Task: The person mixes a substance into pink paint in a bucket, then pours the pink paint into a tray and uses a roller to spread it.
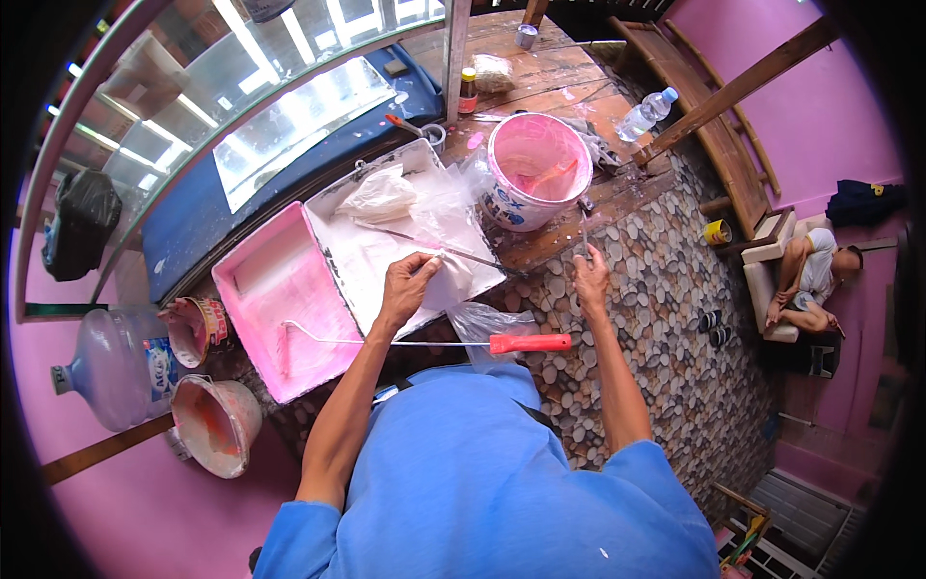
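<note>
My left hand (409, 282) is pinched over the white-coated tray (343, 270) at a thin rod (468, 257) that crosses it. My right hand (590, 280) grips a slim metal tool (584, 232) just below the pink-smeared bucket (506, 203). Crumpled white cloth (376, 198) and clear plastic (497, 323) lie in and around the white tray. A pink paint tray (260, 289) adjoins it on the left. A roller with a red handle (530, 343) lies across the near edge of the trays, its head in the pink tray.
A glass display case (449, 58) and blue bench (183, 261) stand left. A wooden table (540, 68) holds bottles (646, 114). A water jug (116, 367) and pail (217, 425) are lower left. A person (810, 280) sits at right beside a bamboo bench (723, 145) on pebble-patterned flooring (675, 386).
</note>
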### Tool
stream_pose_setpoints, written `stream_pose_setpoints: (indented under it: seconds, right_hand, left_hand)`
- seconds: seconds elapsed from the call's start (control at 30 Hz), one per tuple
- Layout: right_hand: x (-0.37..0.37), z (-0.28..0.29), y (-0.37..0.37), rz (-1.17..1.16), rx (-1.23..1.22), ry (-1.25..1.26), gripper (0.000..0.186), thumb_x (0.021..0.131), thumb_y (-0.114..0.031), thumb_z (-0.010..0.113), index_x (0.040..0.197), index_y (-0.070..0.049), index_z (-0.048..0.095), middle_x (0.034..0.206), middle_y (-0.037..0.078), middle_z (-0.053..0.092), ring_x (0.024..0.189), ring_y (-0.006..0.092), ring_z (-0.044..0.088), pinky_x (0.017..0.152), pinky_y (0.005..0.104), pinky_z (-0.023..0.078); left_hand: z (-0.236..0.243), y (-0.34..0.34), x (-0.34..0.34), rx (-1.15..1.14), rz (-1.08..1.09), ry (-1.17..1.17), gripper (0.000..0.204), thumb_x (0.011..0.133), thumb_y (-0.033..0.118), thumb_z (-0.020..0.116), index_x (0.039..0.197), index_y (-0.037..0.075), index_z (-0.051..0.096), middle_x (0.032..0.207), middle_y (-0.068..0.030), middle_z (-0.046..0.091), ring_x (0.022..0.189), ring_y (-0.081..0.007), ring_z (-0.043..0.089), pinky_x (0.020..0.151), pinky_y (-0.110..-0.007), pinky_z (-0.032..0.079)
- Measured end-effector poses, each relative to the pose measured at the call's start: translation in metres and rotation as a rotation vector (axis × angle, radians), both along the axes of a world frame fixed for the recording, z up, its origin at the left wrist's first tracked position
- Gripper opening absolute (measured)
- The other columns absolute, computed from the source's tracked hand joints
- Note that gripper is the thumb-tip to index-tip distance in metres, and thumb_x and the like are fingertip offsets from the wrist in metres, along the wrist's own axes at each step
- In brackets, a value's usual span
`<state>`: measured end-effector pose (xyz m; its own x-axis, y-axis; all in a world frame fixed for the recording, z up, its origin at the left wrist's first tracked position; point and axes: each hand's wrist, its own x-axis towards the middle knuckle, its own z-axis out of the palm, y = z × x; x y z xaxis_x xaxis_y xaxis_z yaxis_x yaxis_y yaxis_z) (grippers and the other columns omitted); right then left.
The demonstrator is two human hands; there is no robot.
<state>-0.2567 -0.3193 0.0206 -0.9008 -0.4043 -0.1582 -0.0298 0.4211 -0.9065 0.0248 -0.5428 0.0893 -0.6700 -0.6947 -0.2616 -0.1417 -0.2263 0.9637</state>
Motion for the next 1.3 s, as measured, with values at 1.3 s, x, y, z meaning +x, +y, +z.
stream_pose_setpoints:
  seconds: [1.3]
  right_hand:
    - [0.000,0.045,0.037,-0.082,0.090,0.228,0.022,0.082,-0.017,0.065,0.097,-0.001,0.070,0.082,0.007,0.069,0.074,0.0134,0.063,0.069,0.0281,0.050]
  left_hand:
    - [0.004,-0.007,0.027,-0.123,0.101,-0.011,0.017,0.094,0.015,0.061,0.094,0.000,0.067,0.079,0.0061,0.059,0.074,-0.0024,0.048,0.069,-0.019,0.040]
